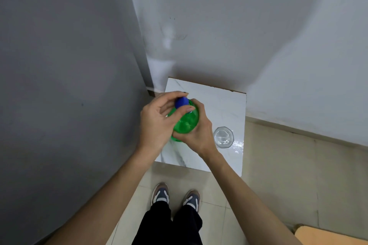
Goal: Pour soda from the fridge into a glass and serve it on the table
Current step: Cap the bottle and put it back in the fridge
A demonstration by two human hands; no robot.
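Grey walls [239, 26] meet in a corner, and a white marble-patterned bench [225, 105] stands pushed into that corner, on a pale tiled floor [278, 165]. A tan surface [328, 234] shows at the lower right edge. The person stands in front of the bench in black trousers [169, 225] and grey-and-white sneakers [160, 193].

Above the left part of the bench, both hands hold a green soda bottle [186, 123]. Its long axis runs nearly straight up toward the camera, leaning slightly, with the neck and blue cap [181, 102] pointing up and a little to the left. Whether its base touches the bench cannot be told, since the hands hide it.

The right hand [196, 131] wraps around the bottle's body from the right, fingers closed on it. The left hand [157, 119] comes in from the left, its thumb and fingers [175, 95] pinching the cap.

An empty clear drinking glass [223, 137] stands upright on the bench just to the right of the right hand, near the bench's right edge, mouth open upward and unobstructed.
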